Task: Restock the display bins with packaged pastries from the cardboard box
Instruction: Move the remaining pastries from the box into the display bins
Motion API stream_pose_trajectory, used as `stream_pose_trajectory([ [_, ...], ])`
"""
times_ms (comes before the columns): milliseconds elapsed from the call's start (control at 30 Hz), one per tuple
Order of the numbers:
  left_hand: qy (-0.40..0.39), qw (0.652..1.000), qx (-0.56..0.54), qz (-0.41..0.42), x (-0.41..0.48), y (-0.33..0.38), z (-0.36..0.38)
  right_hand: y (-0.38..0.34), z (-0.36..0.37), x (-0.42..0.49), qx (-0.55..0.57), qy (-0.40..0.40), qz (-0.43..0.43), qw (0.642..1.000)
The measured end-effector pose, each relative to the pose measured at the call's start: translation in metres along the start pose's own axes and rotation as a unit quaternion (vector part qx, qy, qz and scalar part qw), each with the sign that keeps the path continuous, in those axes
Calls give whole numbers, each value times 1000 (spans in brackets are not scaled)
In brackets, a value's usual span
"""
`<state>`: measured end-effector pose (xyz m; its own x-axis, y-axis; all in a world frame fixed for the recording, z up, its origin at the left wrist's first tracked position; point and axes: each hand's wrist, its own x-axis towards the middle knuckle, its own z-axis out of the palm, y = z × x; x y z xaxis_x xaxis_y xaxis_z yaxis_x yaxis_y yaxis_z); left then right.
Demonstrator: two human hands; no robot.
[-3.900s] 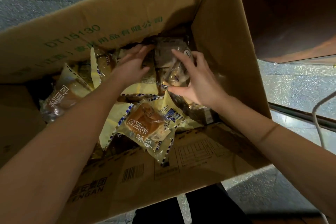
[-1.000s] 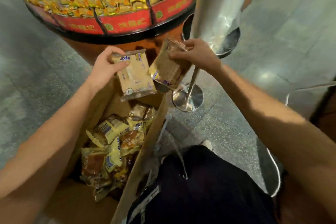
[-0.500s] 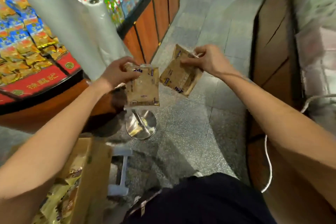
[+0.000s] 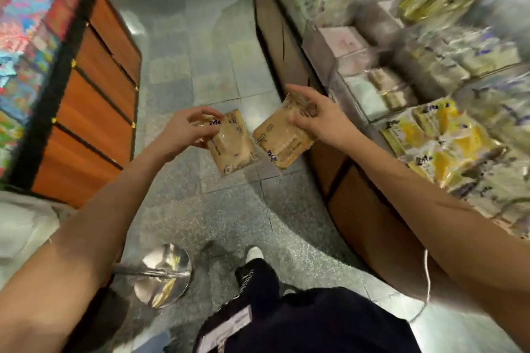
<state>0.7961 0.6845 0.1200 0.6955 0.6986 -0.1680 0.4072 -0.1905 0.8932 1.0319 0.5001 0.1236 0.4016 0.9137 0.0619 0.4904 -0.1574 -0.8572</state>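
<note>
My left hand (image 4: 187,130) pinches the top edge of a clear-wrapped brown pastry packet (image 4: 233,146), which hangs over the floor. Just to its right, my right hand (image 4: 318,117) grips a second brown pastry packet (image 4: 279,140), tilted, next to the corner of the display stand. The display bins (image 4: 370,94) on the right are clear compartments holding pale and yellow packets (image 4: 436,143); the view of them is blurred. The cardboard box is out of view.
A grey tiled aisle (image 4: 200,46) runs ahead between an orange wooden counter (image 4: 91,106) on the left and the brown display stand base (image 4: 338,169) on the right. A chrome post base (image 4: 162,275) stands at lower left. My dark trouser leg and shoe (image 4: 253,255) are below.
The view has swung right, from the box and the round snack display to the aisle and the bins. Both hands have carried their packets along, now nearer the right-hand stand.
</note>
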Motion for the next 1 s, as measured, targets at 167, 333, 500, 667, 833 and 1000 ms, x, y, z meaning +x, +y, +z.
stream_pose_trajectory([
  [167, -112, 993, 13, 20, 87, 35, 51, 40, -47, 13, -16, 63, 43, 997],
  [333, -176, 982, 24, 59, 180, 59, 77, 67, -78, 46, -41, 140, 102, 984],
  [500, -220, 972, 45, 64, 265, 77, 89, 87, -97, 84, -52, 175, 143, 973],
  [667, -284, 956, 30, 68, 339, 89, 107, 113, -117, 110, -63, 248, 208, 944],
  [833, -329, 940, 24, 85, 389, 95, 154, 144, -138, 120, -65, 313, 291, 902],
  [1000, -362, 929, 11, 74, 436, 103, 216, 195, -163, 121, -65, 377, 369, 847],
])
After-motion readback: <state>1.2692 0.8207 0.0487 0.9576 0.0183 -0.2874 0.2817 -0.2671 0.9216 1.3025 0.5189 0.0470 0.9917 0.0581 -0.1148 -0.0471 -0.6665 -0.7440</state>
